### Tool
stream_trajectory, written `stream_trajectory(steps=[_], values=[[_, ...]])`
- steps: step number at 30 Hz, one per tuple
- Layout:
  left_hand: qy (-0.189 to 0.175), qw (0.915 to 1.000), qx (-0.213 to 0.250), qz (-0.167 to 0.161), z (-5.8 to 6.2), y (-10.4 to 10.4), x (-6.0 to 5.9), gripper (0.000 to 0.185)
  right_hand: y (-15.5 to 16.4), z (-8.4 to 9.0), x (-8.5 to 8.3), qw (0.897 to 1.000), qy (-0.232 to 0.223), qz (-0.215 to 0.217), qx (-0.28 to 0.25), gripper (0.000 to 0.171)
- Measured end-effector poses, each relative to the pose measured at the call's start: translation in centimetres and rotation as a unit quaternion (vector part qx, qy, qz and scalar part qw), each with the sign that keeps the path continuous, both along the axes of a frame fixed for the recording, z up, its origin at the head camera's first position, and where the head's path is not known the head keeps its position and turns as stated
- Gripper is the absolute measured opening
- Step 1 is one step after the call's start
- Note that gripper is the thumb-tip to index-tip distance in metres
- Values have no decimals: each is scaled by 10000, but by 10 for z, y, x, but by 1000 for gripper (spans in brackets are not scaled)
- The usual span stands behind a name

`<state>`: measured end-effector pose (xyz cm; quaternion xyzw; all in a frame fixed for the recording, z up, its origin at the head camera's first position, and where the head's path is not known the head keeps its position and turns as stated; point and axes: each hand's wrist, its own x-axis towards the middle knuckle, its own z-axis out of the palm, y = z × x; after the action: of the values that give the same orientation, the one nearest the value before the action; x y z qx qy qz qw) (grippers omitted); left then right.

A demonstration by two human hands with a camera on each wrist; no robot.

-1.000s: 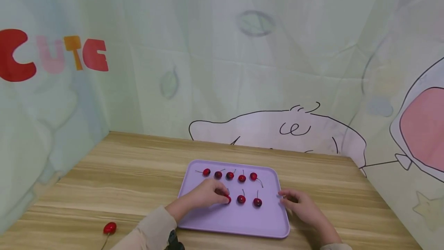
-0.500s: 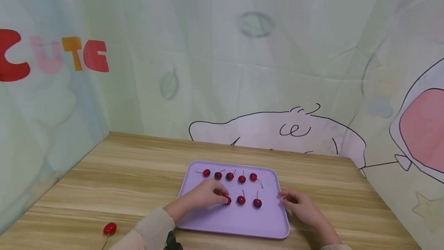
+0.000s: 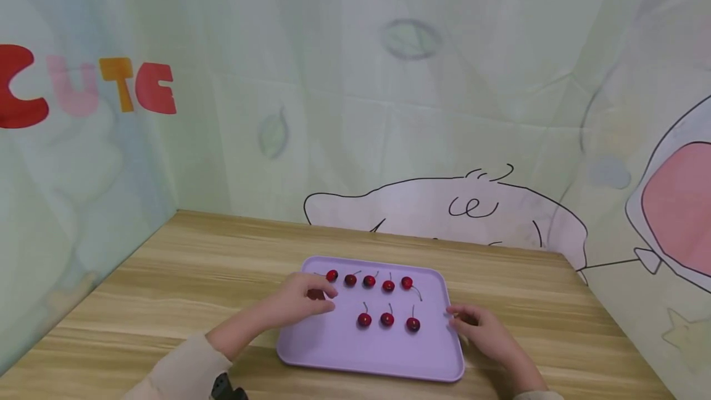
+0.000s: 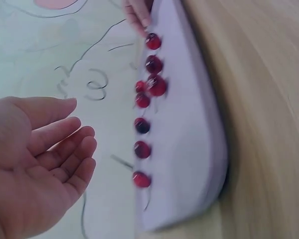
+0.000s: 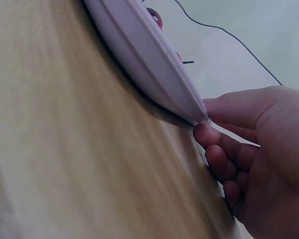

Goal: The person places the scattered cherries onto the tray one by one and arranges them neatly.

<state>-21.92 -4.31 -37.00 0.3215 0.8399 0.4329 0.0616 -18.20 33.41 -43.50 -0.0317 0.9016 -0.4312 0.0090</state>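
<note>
A light purple tray (image 3: pixel 383 354) lies on the table and bears red cherries with stems in two rows. Several cherries (image 3: pixel 369 281) form the back row; three make up the front row, whose leftmost cherry (image 3: pixel 363 320) stands upright on the tray. My left hand (image 3: pixel 294 299) hovers over the tray's left side with nothing in it, fingers relaxed and apart, as the left wrist view confirms. At the right rim, my right hand (image 3: pixel 484 331) pinches the tray edge between thumb and fingers, seen closely in the right wrist view.
The wooden table (image 3: pixel 222 245) extends around the tray. Behind it hangs a pale curtain (image 3: pixel 344 110) with printed cartoon figures and coloured letters. A black strap (image 3: pixel 226 386) shows by the left sleeve (image 3: pixel 180 369).
My left hand has let go of the front row's leftmost cherry and moved left. The loose cherry on the table at left is now hidden by the sleeve. My right hand stays put.
</note>
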Motion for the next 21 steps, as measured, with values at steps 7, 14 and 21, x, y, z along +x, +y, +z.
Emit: stream_trajectory(steps=[7, 14, 21], values=[[84, 9991, 279, 309, 15, -41, 7, 19, 0, 0, 0, 10000, -43, -66, 4, 31], [353, 9974, 144, 608, 25, -78, 18, 21, 0, 0, 0, 9999, -73, -120, 49, 30], [538, 9942, -55, 929, 23, -105, 30, 18, -1, 0, -1, 10000, -9, -61, 72, 30]])
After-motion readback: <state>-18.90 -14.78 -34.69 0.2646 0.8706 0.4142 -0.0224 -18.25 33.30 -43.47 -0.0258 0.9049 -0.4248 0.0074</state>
